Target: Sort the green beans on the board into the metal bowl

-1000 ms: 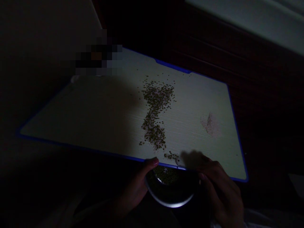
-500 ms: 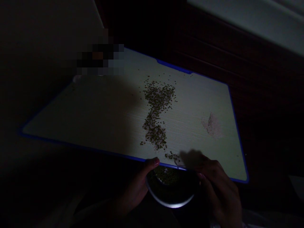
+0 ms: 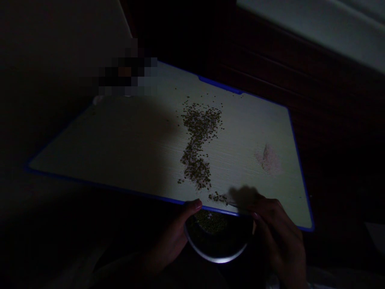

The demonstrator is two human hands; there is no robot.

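Metal bowl (image 3: 218,245) holds green seeds (image 3: 210,222), hands alongside.

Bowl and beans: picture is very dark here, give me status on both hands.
Left hand grips the bowl under the tray edge. Right hand at the edge, fingertips by a small clump of beans. Main bean pile lies mid-tray, nothing blocking.

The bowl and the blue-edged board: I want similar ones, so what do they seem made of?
The bowl looks like polished metal, probably steel: its rim glints brightly. The board seems pale laminate or plastic with faint wood-grain streaks, matte, edged by a blue plastic-looking band. Dim light leaves both uncertain.
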